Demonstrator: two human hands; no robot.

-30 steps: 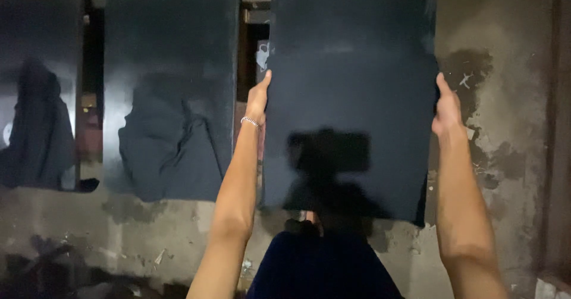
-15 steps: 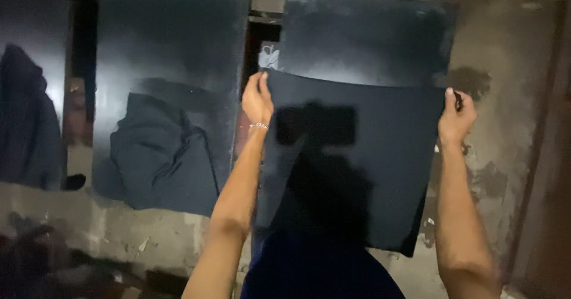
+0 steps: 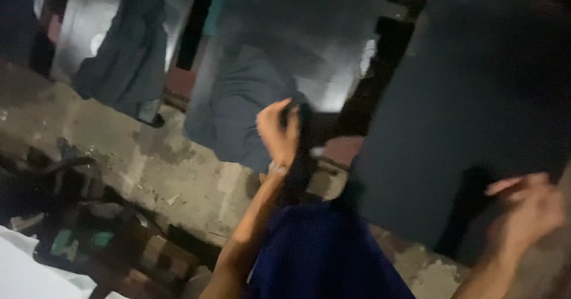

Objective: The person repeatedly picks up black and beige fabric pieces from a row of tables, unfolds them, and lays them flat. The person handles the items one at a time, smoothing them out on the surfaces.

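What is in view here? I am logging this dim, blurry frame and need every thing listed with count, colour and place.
Boards: three, dark grey to black, leaning along the far side; the right one is nearest and largest.
Cloths on boards: two, dark grey-blue, draped on the left and middle boards.
Ledge: one, stained grey concrete, below the boards.
Black cloth: one, hanging from the left hand.
Clutter: dark, mixed, lower left; too blurred to tell.
White sheet: one, bottom left corner.
Blue garment: one, worn, bottom centre.
Left hand: raised, fingers gripping the black cloth, bracelet at wrist.
Right hand: blurred, at the right board's lower edge.
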